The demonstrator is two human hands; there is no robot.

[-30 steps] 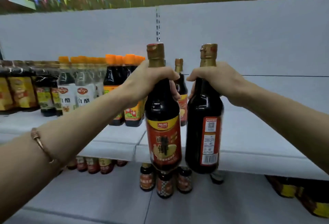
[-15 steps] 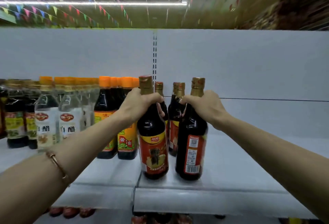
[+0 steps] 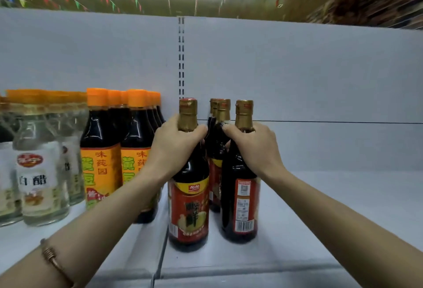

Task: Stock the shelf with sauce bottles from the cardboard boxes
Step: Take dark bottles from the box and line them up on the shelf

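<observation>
Two dark sauce bottles with gold caps stand upright on the white shelf [image 3: 332, 214]. My left hand [image 3: 176, 148] grips the neck of the left bottle [image 3: 188, 210], whose red and yellow label faces me. My right hand [image 3: 254, 148] grips the neck of the right bottle [image 3: 242, 207], which shows its barcode side. Directly behind them stand more bottles of the same kind [image 3: 218, 150], partly hidden by my hands.
To the left stand rows of orange-capped dark bottles [image 3: 103, 150] and clear white-vinegar bottles [image 3: 39, 173]. The shelf's white back panel [image 3: 297, 81] rises behind. To the right of the held bottles the shelf surface is bare. A bracelet [image 3: 52, 258] sits on my left wrist.
Both bottles went from hanging in front of the shelf edge to standing on the shelf, pushed back near the bottles behind. The view came closer and rose.
</observation>
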